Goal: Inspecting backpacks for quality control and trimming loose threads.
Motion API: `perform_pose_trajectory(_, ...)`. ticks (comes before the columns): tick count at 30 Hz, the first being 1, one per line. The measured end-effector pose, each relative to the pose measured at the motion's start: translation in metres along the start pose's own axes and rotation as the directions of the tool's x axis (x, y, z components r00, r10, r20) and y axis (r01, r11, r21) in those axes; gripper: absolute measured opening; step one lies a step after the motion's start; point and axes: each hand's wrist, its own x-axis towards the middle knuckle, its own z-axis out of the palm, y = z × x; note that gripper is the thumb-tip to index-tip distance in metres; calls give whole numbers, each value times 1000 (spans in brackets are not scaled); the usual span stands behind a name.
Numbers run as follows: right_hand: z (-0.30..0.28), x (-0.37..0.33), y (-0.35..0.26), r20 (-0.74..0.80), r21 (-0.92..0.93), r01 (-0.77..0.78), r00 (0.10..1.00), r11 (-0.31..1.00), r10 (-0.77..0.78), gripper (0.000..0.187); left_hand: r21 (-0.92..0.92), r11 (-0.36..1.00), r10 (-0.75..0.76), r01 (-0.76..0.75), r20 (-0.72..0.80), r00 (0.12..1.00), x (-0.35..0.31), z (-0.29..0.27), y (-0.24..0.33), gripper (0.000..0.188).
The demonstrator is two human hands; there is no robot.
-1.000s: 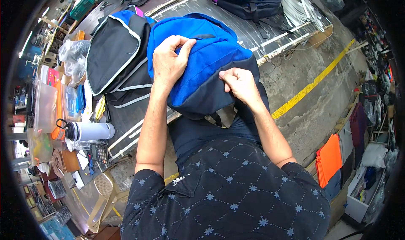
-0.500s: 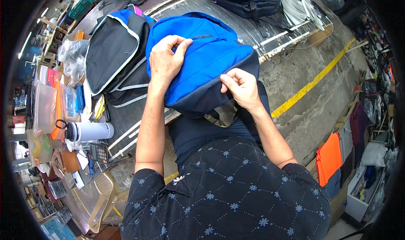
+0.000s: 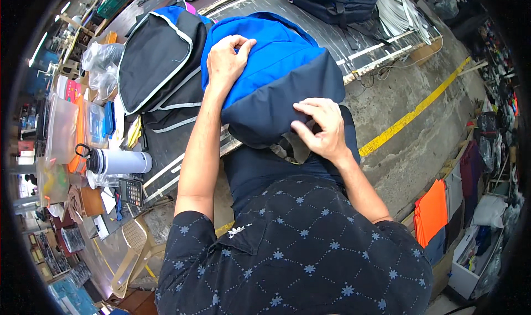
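A blue and dark navy backpack rests across my lap and the table's edge, its dark bottom panel turned up toward me. My left hand grips the blue fabric at its upper left, with thumb and fingertips closed on the cloth. Over the dark panel on the right is my right hand, thumb and fingers apart and nothing between them. Its fingertips are at the fabric; whether they touch it I cannot tell. A black bag with pale grey piping lies just left of the backpack.
More backpacks and a bundle of white strips lie at the table's far right. To the left stand a white bottle, a calculator and plastic containers. Orange sheets lean at the right.
My right hand has let go of the seam between blue and dark cloth and opened, moving slightly down and right. More of the dark panel faces up. My left hand still holds the blue fabric.
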Motion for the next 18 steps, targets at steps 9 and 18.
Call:
perform_pose_trajectory(9,-4,-33,-8,147,44,189,970,981,-193,45,48,996,-75,73,33,997,3,10,-25,31)
perform_pose_trajectory(18,17,-19,-5,99,-217,179,982,960,-161,36,20,988,-154,153,70,985,1,12,-23,32)
